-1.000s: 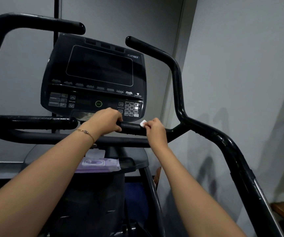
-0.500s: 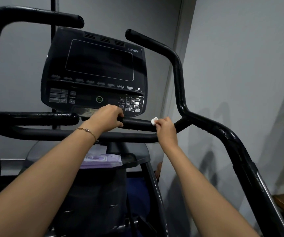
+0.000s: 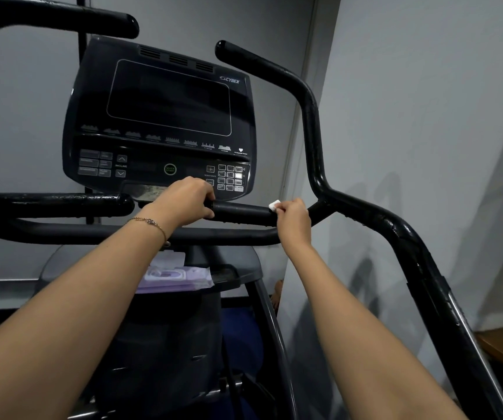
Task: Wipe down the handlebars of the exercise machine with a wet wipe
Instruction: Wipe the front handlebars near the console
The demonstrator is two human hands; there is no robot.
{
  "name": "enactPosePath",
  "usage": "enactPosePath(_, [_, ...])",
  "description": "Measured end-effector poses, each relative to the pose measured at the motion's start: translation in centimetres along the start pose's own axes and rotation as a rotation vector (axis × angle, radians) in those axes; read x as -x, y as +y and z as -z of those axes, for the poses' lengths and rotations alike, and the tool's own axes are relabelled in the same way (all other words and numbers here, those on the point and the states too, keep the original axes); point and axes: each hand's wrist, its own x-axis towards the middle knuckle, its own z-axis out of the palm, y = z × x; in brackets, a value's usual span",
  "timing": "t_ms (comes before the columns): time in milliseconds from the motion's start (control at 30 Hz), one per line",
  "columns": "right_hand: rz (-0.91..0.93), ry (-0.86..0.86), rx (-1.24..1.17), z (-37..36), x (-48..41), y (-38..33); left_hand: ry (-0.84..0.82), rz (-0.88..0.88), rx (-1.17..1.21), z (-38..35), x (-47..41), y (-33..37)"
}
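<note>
Two bare forearms (image 3: pixel 71 298), thin gold-toned chain bracelet (image 3: pixel 150 222) with small bead; at wrist of left hand (image 3: pixel 183 201)

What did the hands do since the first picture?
The right hand, pinching the wipe, slid a little right along the bar toward the bend. The left hand kept gripping the bar's end; the wipe pack stayed put.

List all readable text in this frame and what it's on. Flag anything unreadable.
"CYBEX": console, top right.
"QUICK START": round green button.
"INCLINE": between the arrow keys.
"RESISTANCE": below the plus key.
Unreadable, too small or blurred: program labels under the screen, left keys, number keypad, wipes pack.
</note>
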Motion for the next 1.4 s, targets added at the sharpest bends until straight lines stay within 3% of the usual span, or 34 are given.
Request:
enactPosePath(100, [0.055,-0.007,0.011,0.1,0.3,0.7,-0.003,-0.003,-0.008,0.0,0.0,0.0])
enactPosePath(167, [-0.027,0.035,-0.090,0.8,-0.1,1.0,0.002,-0.003,-0.004,0.0,0.0,0.0])
enactPosePath(233, [-0.125,0.162,-0.244,1.6,-0.3,1.5,0.005,-0.005,-0.009,0.0,0.0,-0.1])
enactPosePath(333, [-0.188,0.307,-0.236,2.1,0.4,2.4,0.011,-0.015,-0.018,-0.2,-0.2,-0.3])
enactPosePath(467, [-0.245,0.239,-0.168,0.6,0.4,2.5,0.014,-0.026,-0.015,-0.3,-0.4,-0.6])
enactPosePath(667, [-0.095,0.221,-0.110,0.2,1.4,3.5,0.022,-0.033,0.016,-0.5,-0.4,-0.9])
enactPosePath(800, [-0.243,0.203,-0.235,0.5,-0.3,2.7,0.014,-0.035,0.030,-0.3,-0.3,-0.9])
enactPosePath(1033, [-0.011,0.056,0.128,0.6,-1.0,2.4,0.025,-0.027,0.035,-0.3,-0.1,-0.8])
enactPosePath(1200, [0.018,-0.260,0.606,2.3,-4.3,-0.5,0.026,-0.023,0.038,-0.3,0.0,-0.7])
enactPosePath(1400, [0.073,-0.353,0.749,2.6,-5.5,-1.6,0.031,-0.027,0.057,-0.5,-0.1,-0.9])
